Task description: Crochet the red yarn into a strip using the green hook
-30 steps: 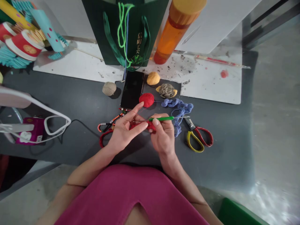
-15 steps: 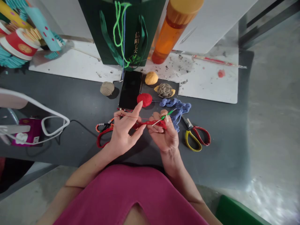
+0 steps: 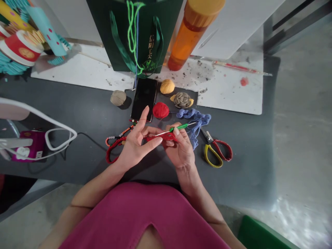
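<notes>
My right hand (image 3: pixel 183 147) is closed on a crochet hook (image 3: pixel 178 127) with a green handle, its metal shaft pointing left. Red crochet work (image 3: pixel 169 137) lies between both hands, pinched by my left hand (image 3: pixel 137 141), whose index finger is raised toward the phone. Part of the work is hidden behind the fingers. Just beyond the hands sits a red yarn ball (image 3: pixel 161 110). A red crocheted strip (image 3: pixel 110 155) curves out at the left beside a beaded cord (image 3: pixel 126 132). Right of my right hand lies blue crochet work (image 3: pixel 198 119).
Scissors (image 3: pixel 218 152) with red and yellow handles lie at the right. A black phone (image 3: pixel 144 98), beige yarn ball (image 3: pixel 118 98), yellow yarn ball (image 3: pixel 167 86) and crocheted flower (image 3: pixel 182 100) are beyond. Behind stand a green bag (image 3: pixel 119 34) and an orange bottle (image 3: pixel 186 38).
The crochet hook has shifted left and now lies flatter, its tip near my left thumb. My left index finger has moved left, off the red yarn ball.
</notes>
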{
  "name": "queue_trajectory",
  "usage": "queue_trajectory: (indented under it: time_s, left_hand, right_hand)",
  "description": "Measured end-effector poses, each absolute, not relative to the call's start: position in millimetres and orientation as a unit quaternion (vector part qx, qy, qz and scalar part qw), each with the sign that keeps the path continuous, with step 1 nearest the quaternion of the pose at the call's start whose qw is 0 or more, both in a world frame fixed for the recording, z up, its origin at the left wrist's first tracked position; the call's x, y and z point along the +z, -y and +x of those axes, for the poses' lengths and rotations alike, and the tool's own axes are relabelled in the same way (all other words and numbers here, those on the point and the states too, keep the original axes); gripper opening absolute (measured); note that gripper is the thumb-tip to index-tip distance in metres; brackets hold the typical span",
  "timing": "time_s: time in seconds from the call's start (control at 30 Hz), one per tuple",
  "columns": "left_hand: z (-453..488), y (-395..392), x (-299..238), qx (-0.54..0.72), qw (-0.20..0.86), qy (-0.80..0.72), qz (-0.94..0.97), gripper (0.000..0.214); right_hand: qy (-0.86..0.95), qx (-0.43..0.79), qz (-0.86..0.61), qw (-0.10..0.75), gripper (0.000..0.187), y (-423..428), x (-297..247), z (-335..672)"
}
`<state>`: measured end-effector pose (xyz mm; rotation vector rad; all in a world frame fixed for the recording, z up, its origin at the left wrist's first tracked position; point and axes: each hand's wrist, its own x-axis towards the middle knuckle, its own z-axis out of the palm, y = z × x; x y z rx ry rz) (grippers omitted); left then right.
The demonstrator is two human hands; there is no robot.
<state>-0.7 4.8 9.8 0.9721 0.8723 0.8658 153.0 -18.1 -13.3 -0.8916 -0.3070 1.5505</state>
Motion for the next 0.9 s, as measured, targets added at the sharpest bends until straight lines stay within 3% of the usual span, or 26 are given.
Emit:
queue_trajectory:
  time_s: [0.17,0.5,0.73,0.9]
  left_hand:
    - [2,-4,3,0.403,0.746,-0.381,0.368,0.108]
    - [3,-4,-1,0.405,0.773,-0.374,0.314,0.112]
    - [4,-5,4,0.416,0.768,-0.391,0.290,0.132]
    - [3,-7,6,0.392,0.802,-0.372,0.256,0.123]
  right_hand:
    - [0.160,0.637,-0.433,0.618,0.035,21,-15,147]
    - [0.273,0.511,-0.476,0.662,0.024,23,-17,139]
    - [0.290,0.514,-0.469,0.657,0.024,24,-11,142]
    - [0.265,0.559,-0.457,0.639,0.033,22,-9,146]
